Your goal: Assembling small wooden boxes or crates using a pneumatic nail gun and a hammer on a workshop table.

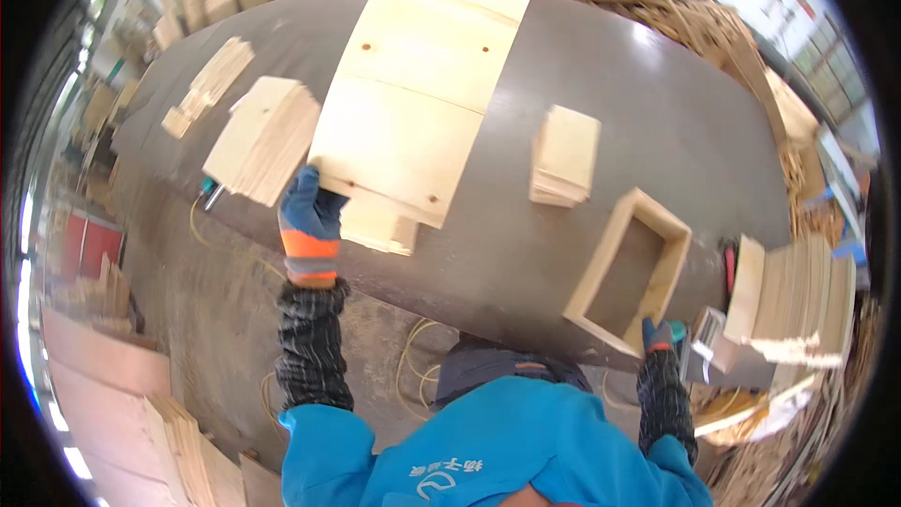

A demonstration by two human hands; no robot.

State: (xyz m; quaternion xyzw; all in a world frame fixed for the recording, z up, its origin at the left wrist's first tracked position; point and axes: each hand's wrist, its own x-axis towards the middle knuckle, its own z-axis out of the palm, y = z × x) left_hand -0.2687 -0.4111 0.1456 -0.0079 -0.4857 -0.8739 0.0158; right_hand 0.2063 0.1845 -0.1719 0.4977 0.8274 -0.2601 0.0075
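My left hand [314, 211], in a blue and orange work glove, is closed on the near left corner of a large pale wooden panel [408, 99] with several dark knots. Under the panel's near edge a short stack of wood pieces [377, 228] sticks out. To the right, an open rectangular wooden frame [612, 268] lies on the dark table [497, 268]. Its near right corner is gripped by my gloved right hand [659, 333], whose fingers are partly hidden.
Stacks of wooden boards stand left of the panel [267, 141], right of it [568, 155] and at the table's right end [788, 300]. A teal-ended tool [678, 330] is beside my right hand. A yellow hose [408, 357] hangs below the near edge. Scrap wood [694, 23] piles up behind.
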